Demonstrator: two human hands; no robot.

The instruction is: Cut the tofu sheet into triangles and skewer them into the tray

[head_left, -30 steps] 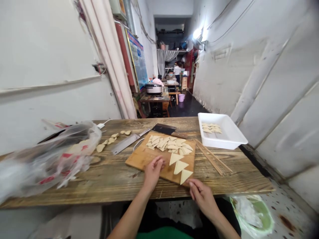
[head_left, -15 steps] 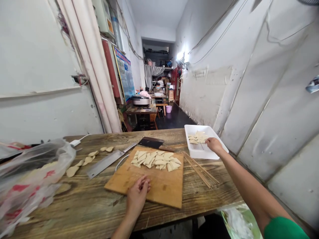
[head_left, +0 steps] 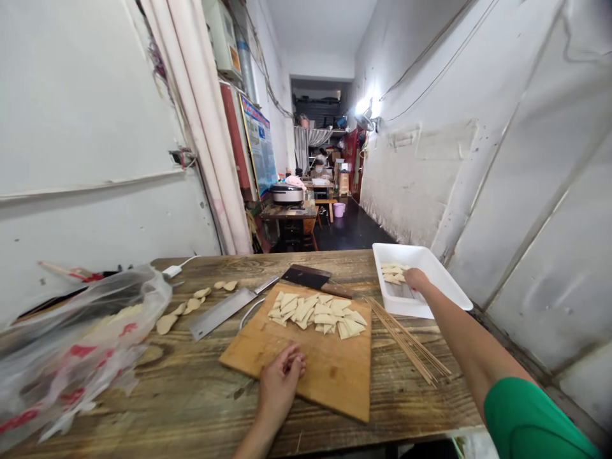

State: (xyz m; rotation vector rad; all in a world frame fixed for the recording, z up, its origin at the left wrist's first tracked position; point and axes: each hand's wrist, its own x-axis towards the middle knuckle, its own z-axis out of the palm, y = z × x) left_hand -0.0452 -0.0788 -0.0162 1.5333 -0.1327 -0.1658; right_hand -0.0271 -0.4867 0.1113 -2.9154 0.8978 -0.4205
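My left hand rests near the front of the wooden cutting board, fingers curled inward and nothing visible in them. Just beyond it, a pile of pale beige triangular slices lies on the board. My right hand is inside the white plastic tray, its fingers closed; whatever they hold is hidden. Beside that hand, more beige pieces lie at the tray's left side. Between board and tray are several thin wooden skewers.
A cleaver lies left of the board, and a dark-bladed knife sits behind it. Rounded beige pieces lie near a clear plastic bag. Farther back are a table with an electric cooker and a seated person.
The view has turned slightly left, shifting the scene rightward. My right hand remains at the tray, now lower inside it. My left hand stays curled over the board.
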